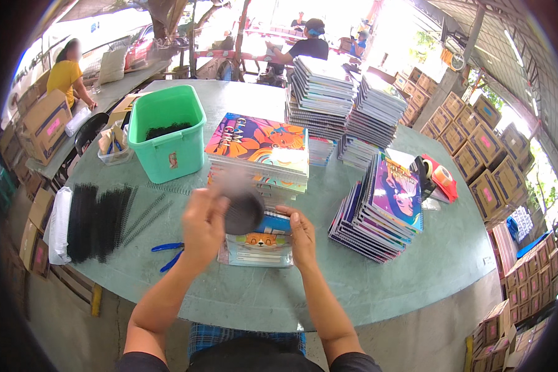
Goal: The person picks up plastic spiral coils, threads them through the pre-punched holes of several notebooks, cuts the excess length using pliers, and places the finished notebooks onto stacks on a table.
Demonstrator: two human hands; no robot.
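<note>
A small clear-wrapped pack of notebooks [257, 254] with a cartoon animal face on its cover lies on the table before me. My right hand [302, 239] grips its right edge, thumb on top. My left hand [204, 226] is closed at the near side of a dark round thing [245, 214], smeared by motion, over the pack's upper left part. I cannot make out what this thing is. Left of the pack lie blue-handled pliers [170, 251]. Just beyond it rises a stack of colourful notebooks [260, 149].
A green bin [170, 146] holds black wire coils; more black coils [99, 220] lie at the left. Spiral notebook stacks [378, 204] stand right and tall piles [322, 93] behind. A tape roll [441, 175] sits far right. Cartons [483, 142] line the right; other people sit beyond.
</note>
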